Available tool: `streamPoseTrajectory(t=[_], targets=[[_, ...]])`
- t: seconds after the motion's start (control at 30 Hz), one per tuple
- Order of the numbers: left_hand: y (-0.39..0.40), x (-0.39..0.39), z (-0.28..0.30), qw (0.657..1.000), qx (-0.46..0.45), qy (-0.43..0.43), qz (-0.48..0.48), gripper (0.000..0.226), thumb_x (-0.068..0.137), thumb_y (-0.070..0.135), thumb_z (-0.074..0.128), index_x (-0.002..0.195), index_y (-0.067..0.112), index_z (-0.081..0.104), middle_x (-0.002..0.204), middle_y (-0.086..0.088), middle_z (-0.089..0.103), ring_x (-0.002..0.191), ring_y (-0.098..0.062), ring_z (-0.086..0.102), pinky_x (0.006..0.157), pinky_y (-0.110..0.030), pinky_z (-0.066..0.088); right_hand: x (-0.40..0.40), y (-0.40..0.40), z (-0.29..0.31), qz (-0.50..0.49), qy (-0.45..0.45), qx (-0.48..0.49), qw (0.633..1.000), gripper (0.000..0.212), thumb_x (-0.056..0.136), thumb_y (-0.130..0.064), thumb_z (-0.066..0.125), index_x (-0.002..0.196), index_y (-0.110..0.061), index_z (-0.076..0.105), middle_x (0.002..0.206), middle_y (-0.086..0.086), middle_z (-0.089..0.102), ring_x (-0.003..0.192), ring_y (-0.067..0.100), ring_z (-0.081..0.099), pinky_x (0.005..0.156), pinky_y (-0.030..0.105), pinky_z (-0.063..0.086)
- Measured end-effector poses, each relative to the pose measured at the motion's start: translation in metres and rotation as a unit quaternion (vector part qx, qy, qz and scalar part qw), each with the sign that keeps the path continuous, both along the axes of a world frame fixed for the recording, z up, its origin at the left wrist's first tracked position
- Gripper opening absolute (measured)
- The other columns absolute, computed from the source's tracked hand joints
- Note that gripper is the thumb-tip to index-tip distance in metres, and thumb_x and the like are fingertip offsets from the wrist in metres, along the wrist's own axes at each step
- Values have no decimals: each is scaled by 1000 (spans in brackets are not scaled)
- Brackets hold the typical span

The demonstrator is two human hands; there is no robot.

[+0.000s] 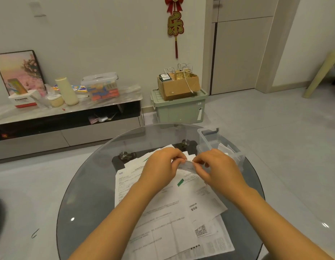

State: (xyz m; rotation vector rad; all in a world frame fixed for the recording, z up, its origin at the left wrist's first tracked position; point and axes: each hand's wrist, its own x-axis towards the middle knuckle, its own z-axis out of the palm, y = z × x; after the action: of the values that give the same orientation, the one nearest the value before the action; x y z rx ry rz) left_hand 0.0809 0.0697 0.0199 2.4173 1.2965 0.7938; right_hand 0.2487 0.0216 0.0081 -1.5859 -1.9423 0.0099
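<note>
Slip [188, 164] pinched by both hands, above papers [181, 207].

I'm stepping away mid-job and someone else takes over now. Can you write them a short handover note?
Hands: left hand and right hand both pinch one small paper slip between them, held above the pile.
Pile: loose printed sheets overlap on the round glass table. The clear plastic bin stands just right of the right hand, white papers inside.
Done: apparently a few pieces binned.
Left: deal with this slip, then likely the rest of the pile.
</note>
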Motion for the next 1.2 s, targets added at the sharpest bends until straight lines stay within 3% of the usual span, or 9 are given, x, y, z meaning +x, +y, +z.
streamPoseTrajectory(t=[0.13, 0.3, 0.4, 0.53, 0.63, 0.8, 1.0, 1.13, 1.2], targets=[[14, 20, 15, 999, 1, -27, -31, 14, 93, 19, 57, 96, 22, 70, 94, 7, 66, 72, 2, 50, 69, -10, 38, 16, 5, 13, -29, 37, 6, 999, 7, 86, -21, 64, 86, -19, 70, 75, -9, 61, 73, 9, 49, 65, 25, 46], [33, 49, 23, 995, -5, -78, -62, 25, 89, 22, 63, 113, 24, 60, 108, 8, 58, 91, -1, 54, 79, -15, 47, 42, 13, 27, -110, 106, -10, 988, 8, 85, -18, 63, 85, -19, 71, 75, -7, 66, 70, 13, 58, 69, 31, 50], [42, 63, 21, 994, -34, -80, -61, 21, 88, 23, 65, 106, 27, 54, 106, 10, 53, 91, -1, 52, 77, -13, 45, 59, 18, 29, -180, 150, -6, 972, 10, 86, -18, 62, 87, -19, 72, 76, -5, 68, 69, 14, 60, 66, 31, 51], [58, 84, 15, 991, -16, 82, -105, 5, 89, 28, 63, 90, 24, 66, 92, 12, 56, 88, -8, 50, 94, -33, 43, 71, 28, 21, -252, 148, -38, 956, 13, 86, -21, 60, 89, -20, 72, 84, -2, 72, 75, 20, 62, 64, 33, 52], [69, 100, 15, 973, -16, 183, -138, 17, 93, 32, 57, 98, 26, 71, 103, 12, 65, 90, -8, 47, 101, -31, 26, 70, 35, 17, -278, 127, -68, 950, 14, 86, -21, 58, 89, -21, 72, 85, 0, 72, 78, 23, 62, 62, 30, 49], [78, 129, 22, 939, -48, 290, -180, 27, 96, 32, 46, 111, 28, 68, 108, 5, 68, 95, -17, 42, 90, -25, 19, 74, 41, 14, -329, 72, -100, 936, 18, 86, -20, 53, 87, -22, 71, 83, 0, 70, 77, 24, 61, 60, 27, 42], [77, 154, 21, 894, -130, 372, -213, 34, 94, 23, 36, 113, 22, 64, 107, -2, 65, 99, -22, 54, 104, -35, 27, 81, 43, 11, -353, 50, -140, 924, 17, 83, -18, 56, 85, -23, 72, 81, 0, 69, 75, 21, 59, 56, 23, 36], [78, 162, 17, 872, -124, 436, -183, 27, 96, 17, 33, 78, 9, 51, 72, -2, 48, 78, -23, 44, 108, -43, 26, 81, 45, 9, -344, 44, -153, 925, 17, 82, -18, 58, 85, -23, 74, 83, 2, 69, 83, 22, 59, 64, 26, 46], [81, 160, 18, 875, -134, 433, -174, 23, 94, 17, 38, 84, 9, 57, 75, -1, 49, 80, -22, 44, 109, -44, 22, 79, 47, 9, -338, 26, -152, 928, 18, 83, -19, 58, 88, -24, 74, 85, 2, 69, 86, 22, 58, 68, 29, 48]])
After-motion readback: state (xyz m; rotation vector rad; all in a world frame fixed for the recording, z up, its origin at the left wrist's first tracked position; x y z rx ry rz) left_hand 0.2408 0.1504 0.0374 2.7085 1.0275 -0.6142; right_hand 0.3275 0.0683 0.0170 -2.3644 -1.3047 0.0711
